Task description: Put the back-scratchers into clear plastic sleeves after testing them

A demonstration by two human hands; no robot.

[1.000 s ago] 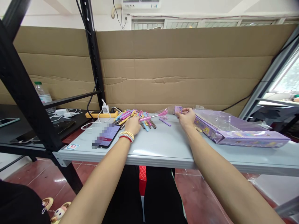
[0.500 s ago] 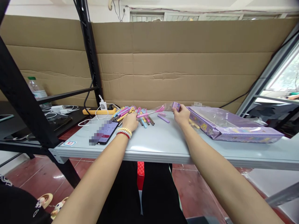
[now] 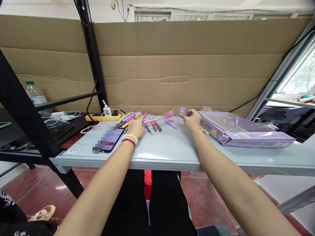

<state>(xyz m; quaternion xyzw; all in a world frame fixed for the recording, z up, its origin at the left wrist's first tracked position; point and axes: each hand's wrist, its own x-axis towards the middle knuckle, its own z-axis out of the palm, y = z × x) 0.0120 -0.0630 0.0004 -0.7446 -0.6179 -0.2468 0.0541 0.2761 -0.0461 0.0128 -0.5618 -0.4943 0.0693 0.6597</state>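
Observation:
Over the far middle of the table, my left hand (image 3: 136,127) is closed around the handle of a pink back scratcher (image 3: 157,119) with a claw-shaped head. That head points right, toward a clear plastic sleeve (image 3: 175,112); whether it lies inside I cannot tell. My right hand (image 3: 192,120) pinches a small purple printed card (image 3: 183,111) at the sleeve's right end. Under and beside my left hand lies a pile of coloured back scratchers (image 3: 128,117), partly covered by my fingers. A loose purple stick (image 3: 170,124) rests between my hands.
A phone (image 3: 112,140) lies left of my left wrist. Behind it are a white charger (image 3: 107,110) with cable and a yellow power strip (image 3: 98,117). A purple printed package (image 3: 246,131) covers the right side. A black shelf post (image 3: 36,121) stands left.
The purple card has turned slightly to face me more and dropped a little on its left. Both hands keep their holds; the whole view has shifted slightly.

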